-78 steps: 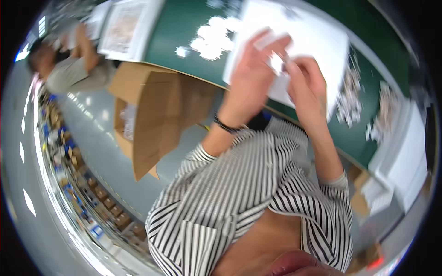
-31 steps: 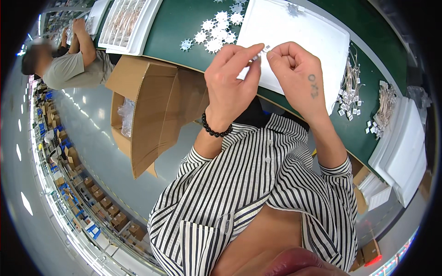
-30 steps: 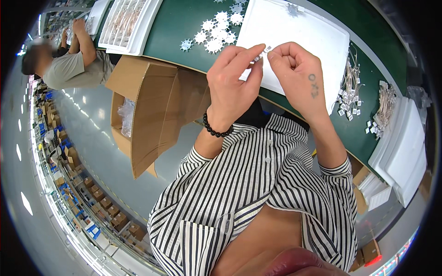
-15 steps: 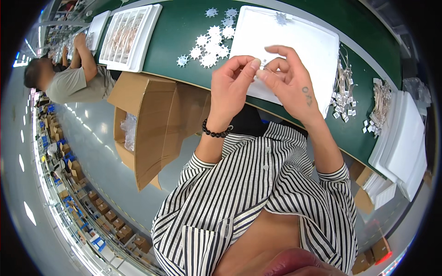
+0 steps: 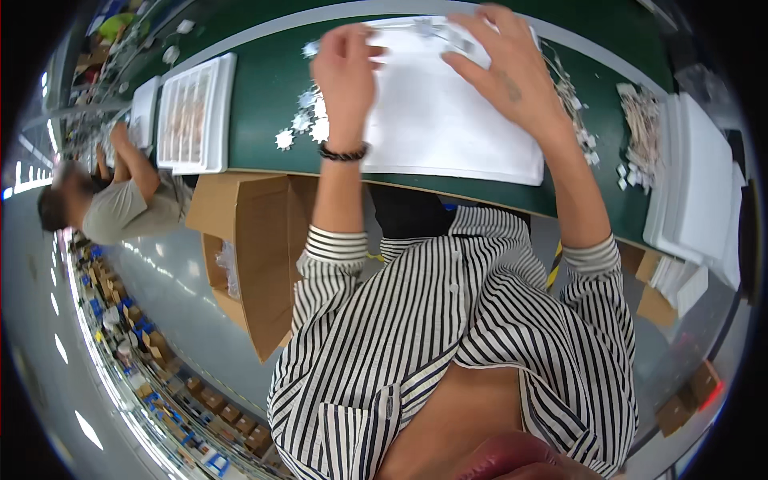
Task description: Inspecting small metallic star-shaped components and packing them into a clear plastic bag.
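A white tray (image 5: 448,128) lies before me on the green bench. Over its far left corner is my left hand (image 5: 346,76), fingers bent and smeared by motion, so whether it holds anything is unclear. Beside and below that hand, silver star-shaped plates (image 5: 301,122) lie on the bench, partly hidden by it. My right hand (image 5: 508,76) reaches over the tray's far right part with thumb and fingers apart. A blurred grey-white patch shows between thumb and forefinger. Close to those fingertips, another star-shaped plate (image 5: 430,29) lies at the tray's far edge.
Wire bundles with white tags (image 5: 640,120) lie on the bench at right, beside stacked white trays (image 5: 696,172). At left stands a sectioned white tray (image 5: 192,112) of wires. An open cardboard box (image 5: 264,256) sits below the bench edge; a person (image 5: 120,192) works farther left.
My hands, earlier together with fingertips pinched at a small piece with a thin wire, have separated. Both have moved farther away, the left toward the star-shaped plates. The whole view has shifted.
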A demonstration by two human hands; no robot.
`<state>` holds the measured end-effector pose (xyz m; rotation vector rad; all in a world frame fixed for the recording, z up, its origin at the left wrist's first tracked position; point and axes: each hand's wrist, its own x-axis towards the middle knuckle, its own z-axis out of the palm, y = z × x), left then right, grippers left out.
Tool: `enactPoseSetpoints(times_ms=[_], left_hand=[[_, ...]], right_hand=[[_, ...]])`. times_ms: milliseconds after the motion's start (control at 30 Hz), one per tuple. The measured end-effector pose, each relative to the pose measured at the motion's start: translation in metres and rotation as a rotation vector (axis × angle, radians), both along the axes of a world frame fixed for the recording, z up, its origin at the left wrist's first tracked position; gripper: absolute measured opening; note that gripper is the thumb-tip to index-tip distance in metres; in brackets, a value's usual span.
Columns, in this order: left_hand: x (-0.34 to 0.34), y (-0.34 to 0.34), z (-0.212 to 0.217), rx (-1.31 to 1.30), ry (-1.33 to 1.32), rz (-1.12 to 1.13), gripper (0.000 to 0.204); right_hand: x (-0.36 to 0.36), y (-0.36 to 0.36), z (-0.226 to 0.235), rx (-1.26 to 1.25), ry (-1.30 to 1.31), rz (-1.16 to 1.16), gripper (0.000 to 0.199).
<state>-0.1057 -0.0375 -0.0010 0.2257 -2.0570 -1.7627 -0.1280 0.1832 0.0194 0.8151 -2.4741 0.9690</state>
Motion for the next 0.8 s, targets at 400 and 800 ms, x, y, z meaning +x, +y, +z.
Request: enactPoseSetpoints(times_ms=[400,800], left_hand=[[-0.056,-0.135,-0.075,-1.054,-0.168,0.145,0.04],[0.012,-0.078,-0.01,-0.052,-0.056,0.275,0.029]], right_hand=[[0.008,0.132,-0.063,0.039,-0.211,-0.414,0.04],[-0.032,0.128,-0.087,0.035,-0.272,-0.319,0.037]])
